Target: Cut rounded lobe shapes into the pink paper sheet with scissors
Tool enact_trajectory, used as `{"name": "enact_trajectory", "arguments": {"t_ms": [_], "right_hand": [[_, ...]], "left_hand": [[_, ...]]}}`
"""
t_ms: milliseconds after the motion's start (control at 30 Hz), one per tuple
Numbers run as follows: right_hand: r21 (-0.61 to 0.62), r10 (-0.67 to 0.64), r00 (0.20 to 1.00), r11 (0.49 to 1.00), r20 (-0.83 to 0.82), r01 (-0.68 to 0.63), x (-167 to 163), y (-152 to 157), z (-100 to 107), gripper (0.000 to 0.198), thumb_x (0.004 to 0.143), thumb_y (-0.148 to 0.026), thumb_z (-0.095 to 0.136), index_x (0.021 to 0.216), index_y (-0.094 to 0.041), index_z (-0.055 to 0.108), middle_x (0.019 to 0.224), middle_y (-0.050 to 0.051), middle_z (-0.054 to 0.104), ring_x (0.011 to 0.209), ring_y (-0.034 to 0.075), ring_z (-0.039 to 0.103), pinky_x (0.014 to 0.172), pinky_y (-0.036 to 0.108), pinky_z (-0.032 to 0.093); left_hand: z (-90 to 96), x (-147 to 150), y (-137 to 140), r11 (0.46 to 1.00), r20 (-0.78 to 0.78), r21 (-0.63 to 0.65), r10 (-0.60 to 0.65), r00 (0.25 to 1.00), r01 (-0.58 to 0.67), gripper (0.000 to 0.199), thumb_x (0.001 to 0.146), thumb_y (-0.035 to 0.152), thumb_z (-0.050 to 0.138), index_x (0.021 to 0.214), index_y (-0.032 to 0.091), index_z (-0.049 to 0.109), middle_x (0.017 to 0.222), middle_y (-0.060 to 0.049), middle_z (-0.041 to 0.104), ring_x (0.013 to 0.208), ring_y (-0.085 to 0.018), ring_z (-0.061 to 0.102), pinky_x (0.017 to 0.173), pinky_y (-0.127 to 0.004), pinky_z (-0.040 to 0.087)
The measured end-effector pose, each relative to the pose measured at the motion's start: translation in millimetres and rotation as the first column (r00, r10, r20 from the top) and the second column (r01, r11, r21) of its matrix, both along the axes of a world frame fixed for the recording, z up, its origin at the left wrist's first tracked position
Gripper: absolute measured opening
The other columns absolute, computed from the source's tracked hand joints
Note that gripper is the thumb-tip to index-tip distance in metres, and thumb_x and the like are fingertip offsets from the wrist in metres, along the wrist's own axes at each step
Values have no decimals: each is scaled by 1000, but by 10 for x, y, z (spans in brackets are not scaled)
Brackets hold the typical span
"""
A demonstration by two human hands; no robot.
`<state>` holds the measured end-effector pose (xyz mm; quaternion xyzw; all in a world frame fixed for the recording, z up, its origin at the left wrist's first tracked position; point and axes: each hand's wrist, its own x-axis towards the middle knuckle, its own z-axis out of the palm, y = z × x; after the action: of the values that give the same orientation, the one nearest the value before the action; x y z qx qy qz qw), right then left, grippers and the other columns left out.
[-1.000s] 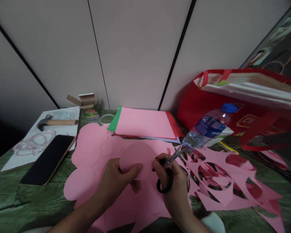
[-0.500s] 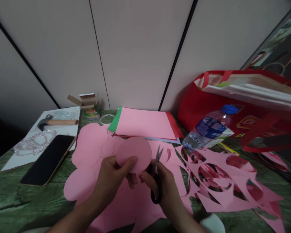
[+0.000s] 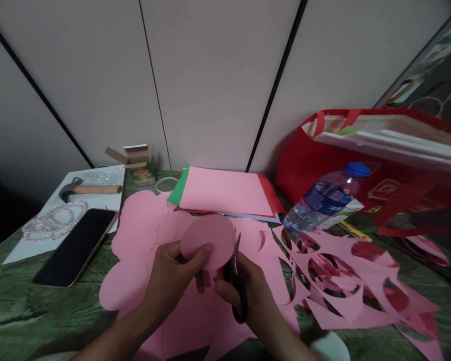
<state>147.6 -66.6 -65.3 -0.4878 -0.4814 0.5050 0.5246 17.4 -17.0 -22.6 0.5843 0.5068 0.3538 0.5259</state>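
Observation:
Between thumb and fingers, my left hand [image 3: 180, 271] pinches a round pink paper disc [image 3: 210, 235], held up over the table. My right hand [image 3: 244, 286] is wrapped round black-handled scissors [image 3: 237, 273], whose slightly parted blades point up at the disc's right edge. Whether the blades touch the paper I cannot tell. Beneath both hands lie pink paper sheets [image 3: 195, 321]. Overlapping pink paper circles [image 3: 139, 215] cover the area to the left. To the right is a heap of pink paper offcuts [image 3: 346, 281] with round holes.
At the left are a phone [image 3: 75, 248], a hammer [image 3: 93, 189], bead strings [image 3: 52, 220] and an opened small box [image 3: 141, 170]. Behind the hands sits a stack of coloured paper [image 3: 225, 190]. A tilted water bottle [image 3: 323, 200] leans by a red bag [image 3: 296, 155] at the right.
My right hand has moved slightly left, bringing the scissors' blades from a gap right of the disc to its edge. The left hand and disc have barely shifted.

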Motion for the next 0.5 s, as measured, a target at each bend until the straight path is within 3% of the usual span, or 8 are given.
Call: {"name": "enact_trajectory", "arguments": {"t_ms": [500], "right_hand": [[9,17,1000,1000,-17,-17,1,3,-33,27,67,-34,65,71,-16,45,60,-4,42,52,9,34,46,21,27]], "left_hand": [[-24,-16,-9,1000,-16,11,-2,1000,2,35,71,27,60,38,17,53,30,6,54,30,-8,50,38,-17,40]]}}
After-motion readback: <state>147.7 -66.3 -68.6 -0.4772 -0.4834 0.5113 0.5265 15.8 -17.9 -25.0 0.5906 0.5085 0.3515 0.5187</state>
